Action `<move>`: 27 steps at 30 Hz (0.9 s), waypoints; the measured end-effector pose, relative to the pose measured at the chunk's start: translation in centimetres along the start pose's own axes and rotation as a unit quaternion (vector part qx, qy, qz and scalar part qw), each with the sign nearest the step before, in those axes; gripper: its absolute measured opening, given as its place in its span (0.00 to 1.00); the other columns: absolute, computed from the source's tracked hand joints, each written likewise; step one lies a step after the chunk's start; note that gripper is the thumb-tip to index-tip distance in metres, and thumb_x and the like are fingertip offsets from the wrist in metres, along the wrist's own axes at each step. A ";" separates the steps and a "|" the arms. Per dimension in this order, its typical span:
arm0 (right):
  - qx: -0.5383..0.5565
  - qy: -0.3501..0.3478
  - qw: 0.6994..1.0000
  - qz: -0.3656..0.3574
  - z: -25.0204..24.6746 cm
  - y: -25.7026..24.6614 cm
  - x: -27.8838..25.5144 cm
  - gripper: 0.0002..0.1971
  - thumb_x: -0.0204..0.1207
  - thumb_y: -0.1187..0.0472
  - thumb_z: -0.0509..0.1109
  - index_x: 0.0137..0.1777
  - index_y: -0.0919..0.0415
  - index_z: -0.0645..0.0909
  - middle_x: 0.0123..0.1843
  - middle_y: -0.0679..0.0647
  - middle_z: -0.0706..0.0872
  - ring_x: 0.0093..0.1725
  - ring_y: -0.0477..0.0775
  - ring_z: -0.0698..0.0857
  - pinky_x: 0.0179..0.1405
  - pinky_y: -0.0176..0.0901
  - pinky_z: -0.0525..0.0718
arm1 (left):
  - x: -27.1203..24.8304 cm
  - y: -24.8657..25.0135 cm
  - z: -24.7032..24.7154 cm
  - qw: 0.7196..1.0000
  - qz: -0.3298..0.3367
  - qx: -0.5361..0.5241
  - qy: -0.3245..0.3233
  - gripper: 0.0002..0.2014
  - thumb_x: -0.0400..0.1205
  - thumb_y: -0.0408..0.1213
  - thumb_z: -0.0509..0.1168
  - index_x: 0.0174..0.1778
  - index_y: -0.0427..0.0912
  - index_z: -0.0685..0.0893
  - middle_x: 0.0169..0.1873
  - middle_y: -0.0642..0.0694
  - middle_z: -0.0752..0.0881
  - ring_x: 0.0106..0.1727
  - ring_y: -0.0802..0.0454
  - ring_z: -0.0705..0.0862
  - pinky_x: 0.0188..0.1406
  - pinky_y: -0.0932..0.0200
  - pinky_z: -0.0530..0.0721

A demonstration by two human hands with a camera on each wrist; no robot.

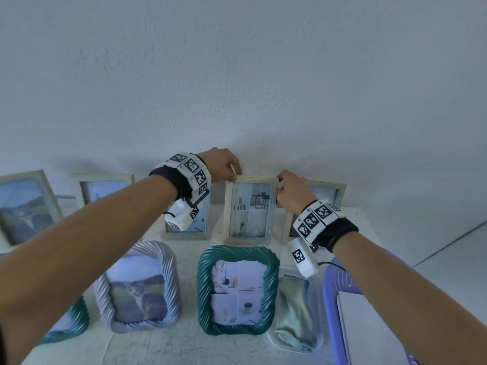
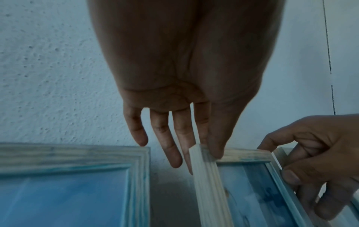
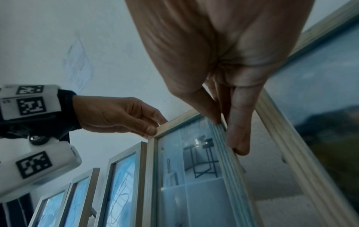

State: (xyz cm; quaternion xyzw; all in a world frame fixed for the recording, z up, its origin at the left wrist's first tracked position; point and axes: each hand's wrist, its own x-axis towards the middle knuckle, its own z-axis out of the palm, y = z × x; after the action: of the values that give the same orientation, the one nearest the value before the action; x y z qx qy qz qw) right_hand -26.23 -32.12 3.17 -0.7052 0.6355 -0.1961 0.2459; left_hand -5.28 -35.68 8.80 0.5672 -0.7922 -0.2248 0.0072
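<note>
A pale wooden photo frame [image 1: 249, 209] stands upright in the back row on a white tabletop [image 1: 189, 259], close to the wall. It holds a picture of a room with a small black table. My left hand [image 1: 235, 175] pinches its top left corner between thumb and forefinger, with the other fingers hanging straight behind the frame [image 2: 242, 155]. My right hand [image 1: 279, 185] pinches the top right corner, thumb on the front and fingers on the side rail. In the right wrist view the right hand [image 3: 223, 127] grips the frame [image 3: 151, 176] and the left hand [image 3: 151, 127] holds the opposite corner.
More pale frames stand along the wall on either side [image 1: 25, 206] [image 1: 105, 188] [image 1: 187, 233] [image 1: 326, 193]. In front stand a silver twisted frame [image 1: 139, 285] and teal twisted frames [image 1: 237, 288] [image 1: 68, 327]. A green cloth [image 1: 295, 309] and a purple bin [image 1: 332, 312] sit at the right.
</note>
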 end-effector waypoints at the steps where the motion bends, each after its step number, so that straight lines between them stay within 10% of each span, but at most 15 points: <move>1: -0.008 -0.005 1.000 -0.001 -0.1 -0.1 -0.2 0.15 0.82 0.66 0.61 0.67 0.69 0.71 0.43 0.65 0.86 0.41 0.63 0.88 0.42 0.56 0.89 | -0.1 0.0 0.0 1.000 -0.001 0.004 0.000 0.13 0.82 0.40 0.68 0.62 0.47 0.85 0.56 0.47 0.89 0.59 0.51 0.84 0.57 0.60 0.77; 13: -0.153 0.073 0.980 -0.104 -2.7 -6.3 -0.5 0.17 0.83 0.54 0.60 0.66 0.61 0.77 0.48 0.58 0.86 0.48 0.60 0.84 0.48 0.48 0.82 | -3.8 -6.0 -4.4 0.995 -0.092 0.022 0.040 0.20 0.79 0.44 0.72 0.67 0.50 0.82 0.62 0.46 0.85 0.63 0.47 0.82 0.65 0.53 0.77; 19: -0.252 -0.062 0.939 -0.225 1.1 -11.3 2.8 0.20 0.83 0.52 0.62 0.70 0.61 0.78 0.67 0.61 0.77 0.68 0.64 0.71 0.64 0.53 0.76 | -5.3 -8.8 -3.3 0.981 -0.152 0.118 0.005 0.22 0.78 0.36 0.73 0.69 0.47 0.82 0.65 0.43 0.83 0.63 0.44 0.82 0.59 0.54 0.79; 27: -0.367 -0.131 0.901 -0.192 4.5 -14.0 6.7 0.12 0.80 0.61 0.66 0.60 0.64 0.82 0.61 0.61 0.83 0.61 0.65 0.78 0.61 0.50 0.78 | -7.0 -9.6 -3.1 0.984 -0.129 0.115 0.035 0.12 0.83 0.32 0.63 0.58 0.51 0.86 0.59 0.44 0.87 0.57 0.46 0.85 0.52 0.54 0.83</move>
State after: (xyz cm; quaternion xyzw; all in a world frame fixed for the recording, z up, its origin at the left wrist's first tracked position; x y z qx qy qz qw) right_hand -11.65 -37.36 7.65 -0.8731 0.4767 0.1017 0.0087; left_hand 6.61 -32.92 9.75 0.6693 -0.7323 -0.1113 -0.0589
